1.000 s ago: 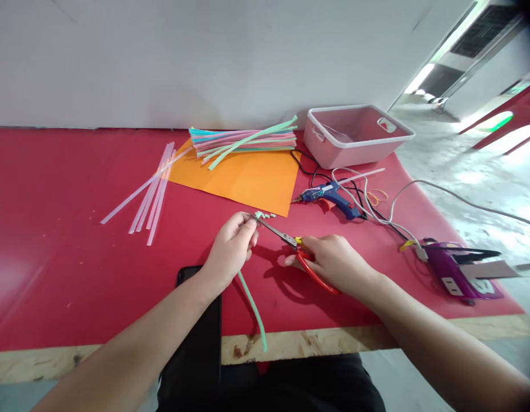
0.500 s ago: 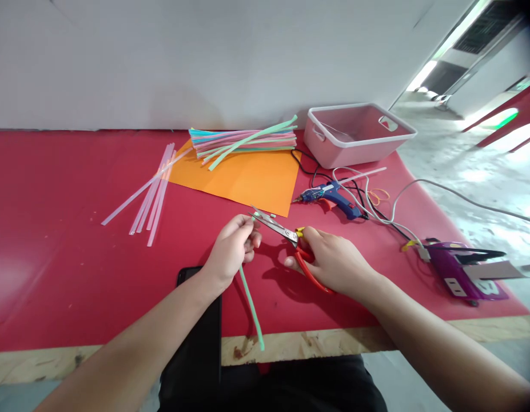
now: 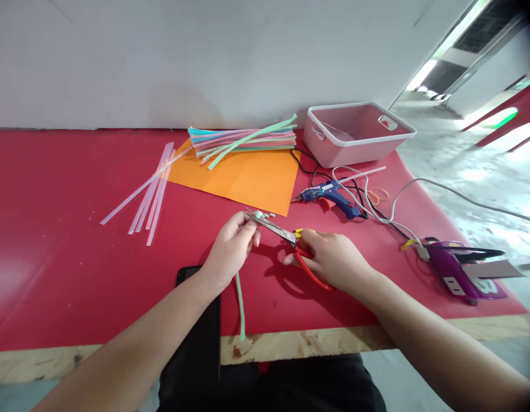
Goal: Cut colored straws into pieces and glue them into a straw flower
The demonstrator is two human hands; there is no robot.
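My left hand [image 3: 234,245] is closed on a light green fuzzy-looking strip [image 3: 240,309], like a pipe cleaner, whose long end hangs down toward the table's front edge. Its short upper end meets the blades of the scissors [image 3: 273,228] near their tips. Those scissors have red and yellow handles, and my right hand [image 3: 333,257] grips them. Several small pale green cut bits [image 3: 266,215] lie just beyond the blades, by the edge of the orange sheet [image 3: 247,186]. The part of the strip inside my left fist is hidden.
A bundle of coloured strips [image 3: 243,141] rests on the orange sheet. Translucent glue sticks [image 3: 155,194] lie to the left. At right are a blue glue gun [image 3: 333,197] with cords, a pink basket [image 3: 363,146] and a purple device [image 3: 462,272]. A black phone [image 3: 200,326] lies by my left forearm.
The scissor blades have closed further at the strip's end, and more small green bits show beyond them. The strip's hanging end has swung left and sits a little higher.
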